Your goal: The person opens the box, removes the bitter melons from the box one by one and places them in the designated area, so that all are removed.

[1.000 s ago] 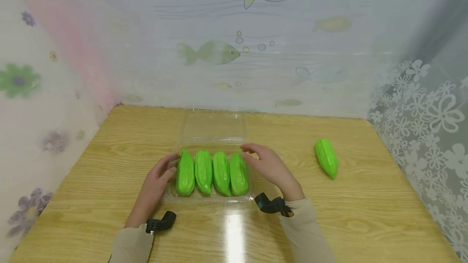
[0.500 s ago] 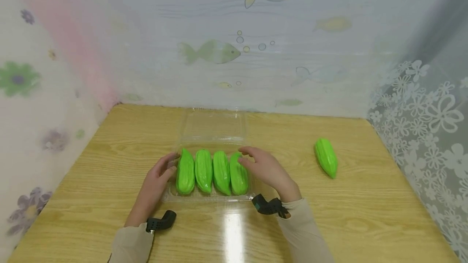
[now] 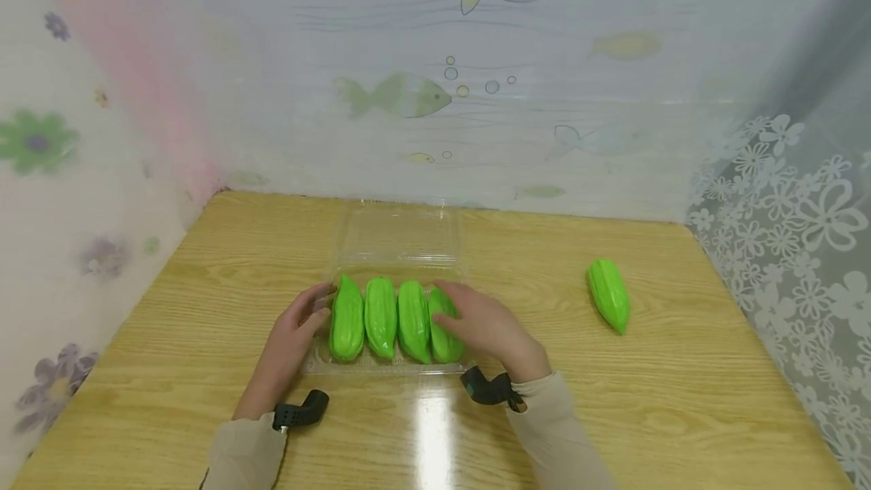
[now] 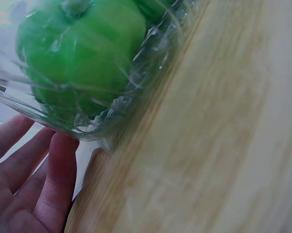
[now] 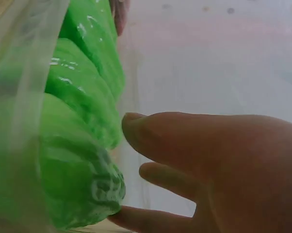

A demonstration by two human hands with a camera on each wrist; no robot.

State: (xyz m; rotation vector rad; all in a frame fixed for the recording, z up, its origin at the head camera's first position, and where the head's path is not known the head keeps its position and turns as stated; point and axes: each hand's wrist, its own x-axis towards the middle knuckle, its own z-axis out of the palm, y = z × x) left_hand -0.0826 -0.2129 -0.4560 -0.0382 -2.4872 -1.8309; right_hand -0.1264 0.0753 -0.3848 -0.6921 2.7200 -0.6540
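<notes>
Several green ridged vegetables, glossy and gourd-shaped, lie side by side in a clear plastic clamshell box, its lid folded back behind. My left hand is at the box's left side, thumb and fingers spread. In the left wrist view its thumb touches the clear wall just below a vegetable. Over the rightmost vegetable my right hand hovers and hides part of its top. The right wrist view shows its fingers apart, one fingertip right at that vegetable's end.
Another green vegetable lies alone on the wooden table to the right. A wall covering with printed fish rises along the table's back edge. Patterned sheets stand at the left and right sides.
My right hand has moved left and a little nearer, from the box's right edge to over the rightmost vegetable. The left hand has stayed at the box's left side.
</notes>
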